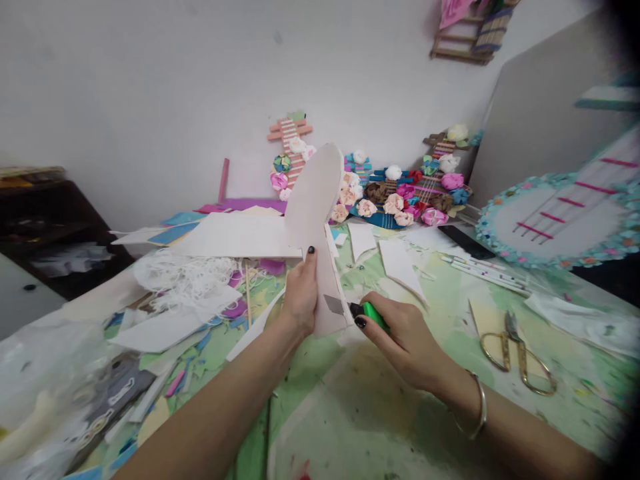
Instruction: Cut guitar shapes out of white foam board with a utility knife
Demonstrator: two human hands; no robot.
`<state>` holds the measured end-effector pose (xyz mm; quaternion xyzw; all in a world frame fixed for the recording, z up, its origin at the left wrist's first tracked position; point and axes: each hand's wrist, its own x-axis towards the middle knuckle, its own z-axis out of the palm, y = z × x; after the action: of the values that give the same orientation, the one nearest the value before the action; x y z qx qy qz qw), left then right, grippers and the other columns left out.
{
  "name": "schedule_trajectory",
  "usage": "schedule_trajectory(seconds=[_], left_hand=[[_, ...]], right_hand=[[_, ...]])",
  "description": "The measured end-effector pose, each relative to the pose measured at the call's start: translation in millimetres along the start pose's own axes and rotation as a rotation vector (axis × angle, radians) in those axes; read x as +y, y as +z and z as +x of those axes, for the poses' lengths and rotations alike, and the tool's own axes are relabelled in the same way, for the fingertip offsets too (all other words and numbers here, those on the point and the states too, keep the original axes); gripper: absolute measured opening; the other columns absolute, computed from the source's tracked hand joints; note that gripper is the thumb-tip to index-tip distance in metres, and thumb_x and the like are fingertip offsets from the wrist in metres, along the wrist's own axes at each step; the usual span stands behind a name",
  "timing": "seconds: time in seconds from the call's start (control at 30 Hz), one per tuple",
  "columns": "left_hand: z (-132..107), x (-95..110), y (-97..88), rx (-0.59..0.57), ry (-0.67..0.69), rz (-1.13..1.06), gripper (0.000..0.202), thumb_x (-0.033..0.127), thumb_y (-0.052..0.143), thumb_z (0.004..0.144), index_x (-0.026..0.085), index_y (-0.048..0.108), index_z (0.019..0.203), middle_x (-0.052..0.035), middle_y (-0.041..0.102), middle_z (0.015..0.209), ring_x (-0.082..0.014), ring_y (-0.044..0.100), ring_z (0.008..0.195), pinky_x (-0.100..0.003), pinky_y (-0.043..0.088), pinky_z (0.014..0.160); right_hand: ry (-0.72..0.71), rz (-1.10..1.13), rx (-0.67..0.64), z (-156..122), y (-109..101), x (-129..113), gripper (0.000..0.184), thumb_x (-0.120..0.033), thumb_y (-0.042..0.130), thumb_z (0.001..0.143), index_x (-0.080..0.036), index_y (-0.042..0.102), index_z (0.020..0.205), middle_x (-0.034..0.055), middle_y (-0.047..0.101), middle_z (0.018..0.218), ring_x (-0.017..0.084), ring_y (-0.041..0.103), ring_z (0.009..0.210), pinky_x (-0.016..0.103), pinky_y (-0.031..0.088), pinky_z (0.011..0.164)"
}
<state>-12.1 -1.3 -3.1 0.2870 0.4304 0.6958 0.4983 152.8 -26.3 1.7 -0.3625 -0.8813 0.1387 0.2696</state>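
one shelf [35, 220]: dark, far left, beyond the tabletop [330, 427].
bag [45, 373]: clear plastic, at the near left.
string [175, 280]: white, in a tangled heap, with scraps about it.
sheet [235, 235]: white, beyond the string, its right end next to the cutout.
left hand [301, 293]: gripping the cutout low down, thumb on its near face; the other fingers are mostly hidden.
cutout [314, 190]: white, held upright at the centre; cannot tell whether its lower end touches the tabletop.
knife [376, 316]: green handle, blade across the cutout's lower right edge; bite unclear.
step at the edge: apparently trimming; the next stroke calls for a steady left grip, thumb clear of the blade.
right hand [405, 340]: fingers closed round the knife's handle; bangle [480, 407] at the wrist.
scissors [520, 353]: lying apart, right of the right hand.
guitar shape [585, 217]: flower-rimmed, far right.
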Motion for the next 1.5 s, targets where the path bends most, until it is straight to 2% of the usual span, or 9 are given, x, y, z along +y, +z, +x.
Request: schedule_trajectory(seconds=[0.13, 0.4, 0.6, 0.7, 0.83, 1.1, 1.3, 1.5], left_hand=[[2, 0, -1.2, 0.027, -0.018, -0.008, 0.046, 0.054, 0.064, 0.067, 0.013, 0.065, 0.088, -0.0043, 0.066, 0.069, -0.0157, 0.061, 0.059, -0.028, 0.049, 0.056], [4, -2, -4.1, -0.026, -0.065, -0.028, 0.045, 0.053, 0.064, 0.068, 0.015, 0.065, 0.092, -0.0055, 0.068, 0.074, -0.0156, 0.062, 0.061, -0.028, 0.05, 0.058], [1, 1, -2.7, 0.01, 0.07, 0.087, 0.042, 0.054, 0.061, 0.071, 0.013, 0.063, 0.082, -0.0021, 0.062, 0.066, -0.0117, 0.056, 0.058, -0.022, 0.044, 0.054], [-3, -2, -0.4, -0.003, 0.094, 0.13, 0.043, 0.056, 0.059, 0.072, 0.013, 0.06, 0.078, 0.0, 0.058, 0.062, -0.01, 0.051, 0.055, -0.021, 0.04, 0.051], [-11, -6, 5.1, -0.014, 0.059, 0.102, 0.044, 0.057, 0.063, 0.066, 0.015, 0.053, 0.068, 0.0043, 0.048, 0.053, -0.0071, 0.042, 0.047, -0.018, 0.034, 0.044], [-16, -1, 10.0, 0.002, 0.008, 0.034, 0.041, 0.055, 0.064, 0.066, 0.015, 0.054, 0.068, 0.0057, 0.047, 0.05, -0.0063, 0.041, 0.043, -0.018, 0.031, 0.042], [-12, 1, 7.1, -0.011, -0.056, 0.076, 0.047, 0.057, 0.061, 0.068, 0.013, 0.061, 0.084, -0.0023, 0.062, 0.066, -0.0134, 0.056, 0.055, -0.026, 0.046, 0.055], [-12, 5, 7.7, -0.015, -0.095, 0.085, 0.048, 0.058, 0.056, 0.072, 0.013, 0.062, 0.087, -0.0044, 0.064, 0.066, -0.0148, 0.058, 0.054, -0.026, 0.046, 0.053]], right_hand=[[0.007, 0.006, 0.001, 0, 1, 3, 0.025, -0.039, 0.036, 0.09, -0.018, 0.043, 0.077, -0.0006, 0.049, 0.067, 0.012, 0.042, 0.06, 0.025, 0.026, 0.058], [0.003, 0.031, -0.011, 1, 1, 5, 0.026, -0.039, 0.036, 0.09, -0.018, 0.042, 0.076, -0.0003, 0.048, 0.066, 0.012, 0.042, 0.059, 0.025, 0.026, 0.058], [-0.005, 0.013, -0.014, 0, 4, 6, 0.025, -0.039, 0.035, 0.09, -0.018, 0.043, 0.078, -0.0006, 0.049, 0.065, 0.012, 0.041, 0.059, 0.025, 0.026, 0.058], [0.008, 0.001, -0.016, 1, 6, 6, 0.025, -0.039, 0.035, 0.09, -0.018, 0.043, 0.078, -0.0005, 0.049, 0.065, 0.012, 0.041, 0.058, 0.025, 0.025, 0.057], [0.032, 0.01, -0.002, 2, 6, 6, 0.025, -0.038, 0.035, 0.09, -0.018, 0.043, 0.078, -0.0006, 0.049, 0.066, 0.012, 0.039, 0.058, 0.025, 0.025, 0.057], [0.026, 0.051, 0.005, 1, 3, 6, 0.025, -0.038, 0.035, 0.09, -0.018, 0.043, 0.079, -0.001, 0.048, 0.066, 0.012, 0.04, 0.058, 0.025, 0.026, 0.057], [0.038, 0.046, 0.015, 2, 0, 7, 0.026, -0.039, 0.035, 0.091, -0.019, 0.042, 0.076, -0.0011, 0.048, 0.065, 0.012, 0.041, 0.059, 0.026, 0.025, 0.057], [0.026, 0.058, 0.026, 3, -1, 7, 0.027, -0.039, 0.035, 0.091, -0.019, 0.04, 0.074, -0.0012, 0.047, 0.063, 0.012, 0.04, 0.058, 0.026, 0.025, 0.057]])
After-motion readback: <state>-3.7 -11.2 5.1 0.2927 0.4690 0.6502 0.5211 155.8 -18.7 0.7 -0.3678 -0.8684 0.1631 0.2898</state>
